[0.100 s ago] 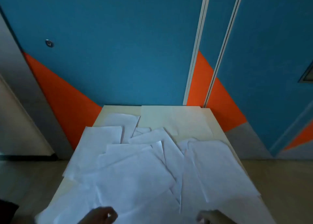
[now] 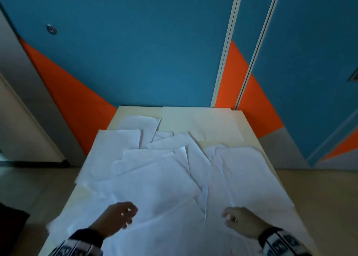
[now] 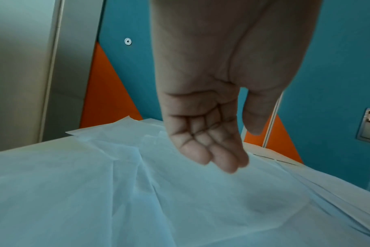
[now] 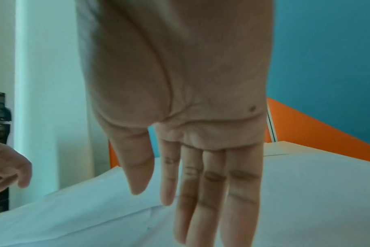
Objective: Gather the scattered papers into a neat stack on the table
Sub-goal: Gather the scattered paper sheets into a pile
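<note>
1. Hovering over the near end of the surface (image 2: 135, 111), both hands held nothing.
2. Left hand (image 2: 116, 218) hung just above the papers (image 2: 158, 180), fingers (image 3: 209, 150) loosely bent, thumb apart, no grip.
3. Right hand (image 2: 242, 220) was beside it, well apart, fingers (image 4: 205, 192) straight and together, thumb slightly out; contact with the sheets below could not be told.
4. Papers lay scattered and overlapping under, between and beyond both hands, some overhanging the surface edge left of the left hand.
5. Blue-orange wall (image 2: 145, 52) stood past the fingertips.

White papers (image 2: 155, 178), teal-and-orange wall (image 2: 135, 52)
</note>
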